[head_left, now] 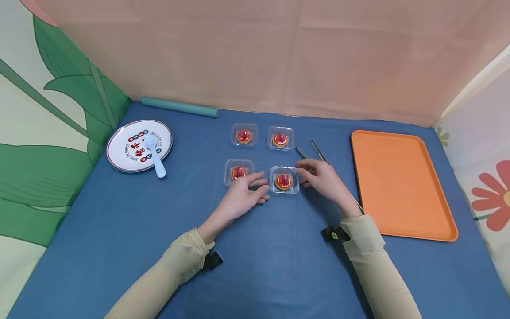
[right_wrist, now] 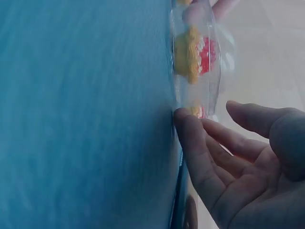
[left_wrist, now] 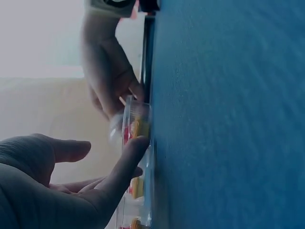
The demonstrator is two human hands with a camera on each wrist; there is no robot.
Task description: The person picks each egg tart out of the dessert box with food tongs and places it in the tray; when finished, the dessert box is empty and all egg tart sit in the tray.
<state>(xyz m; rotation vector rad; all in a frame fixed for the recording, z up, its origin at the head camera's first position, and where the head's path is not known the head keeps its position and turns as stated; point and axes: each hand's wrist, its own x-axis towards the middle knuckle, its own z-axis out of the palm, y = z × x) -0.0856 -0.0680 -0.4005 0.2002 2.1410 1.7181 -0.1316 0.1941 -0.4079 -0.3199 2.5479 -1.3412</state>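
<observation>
Flanking a tart [head_left: 283, 182], hands [head_left: 244, 196] [head_left: 322, 178] lie apart from a red-lettered plate [head_left: 119, 148].

On the table [head_left: 255, 274] before me, four containers [head_left: 244, 144] sit two by two, a tart [head_left: 244, 136] in each. My left hand [head_left: 242, 196] lies before the near-left container [head_left: 227, 175], fingers just left of the near-right container [head_left: 284, 193]; my right hand [head_left: 322, 178] is at the latter's right side. Behind that hand lie utensil tips [head_left: 318, 149]; further right, a tray [head_left: 402, 190]. Leftward is a plate [head_left: 119, 153] — a spoon [head_left: 156, 159] on it, handle past the near rim — and behind, a rod [head_left: 179, 106] by the backdrop [head_left: 279, 57].
</observation>
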